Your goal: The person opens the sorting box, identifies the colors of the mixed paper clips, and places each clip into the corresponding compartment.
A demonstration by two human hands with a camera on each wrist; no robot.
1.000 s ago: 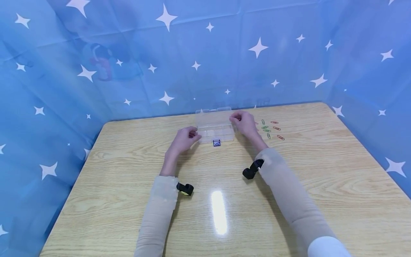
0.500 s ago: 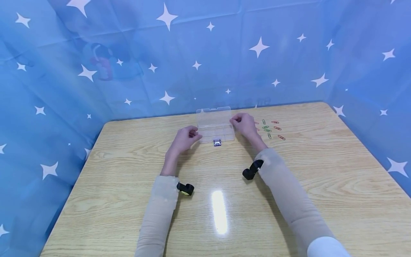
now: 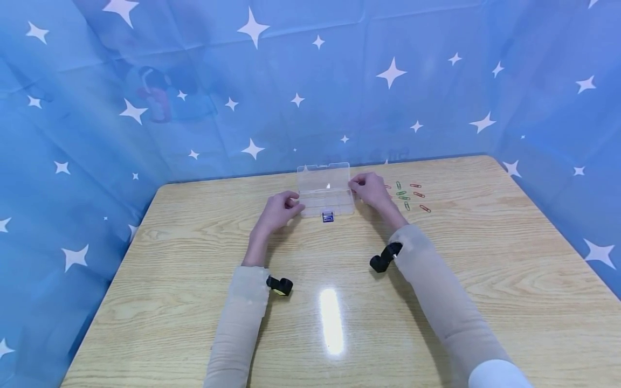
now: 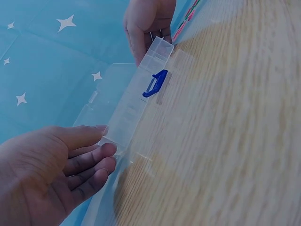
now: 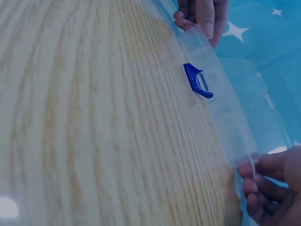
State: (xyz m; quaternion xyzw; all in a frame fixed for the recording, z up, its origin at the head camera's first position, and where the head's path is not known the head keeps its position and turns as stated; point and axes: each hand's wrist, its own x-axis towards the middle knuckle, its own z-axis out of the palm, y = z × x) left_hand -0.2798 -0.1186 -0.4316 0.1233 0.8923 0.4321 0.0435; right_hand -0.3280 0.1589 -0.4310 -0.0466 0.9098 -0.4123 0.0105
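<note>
A clear plastic compartment box (image 3: 326, 202) lies near the table's far edge. Its see-through lid (image 3: 322, 177) stands raised at the back, and a blue latch (image 3: 328, 217) hangs at the front. My left hand (image 3: 280, 210) holds the box's left end; in the left wrist view its thumb (image 4: 87, 136) lies on the corner with the other fingers bent beside it. At the right end, my right hand (image 3: 371, 189) pinches the edge between thumb and fingertips. In the right wrist view those fingertips (image 5: 249, 186) meet the box's corner. Whether they grip lid or base I cannot tell.
Several red paper clips (image 3: 419, 194) and green paper clips (image 3: 404, 198) lie to the right of my right hand. A blue curtain with white stars (image 3: 271, 81) hangs behind the wooden table (image 3: 194, 242). Each sleeve carries a small black wrist camera (image 3: 280, 286).
The raised lid tilts slightly, and a bright reflection now shows on it. My right hand and forearm have shifted a little to the right. The left hand keeps its place.
</note>
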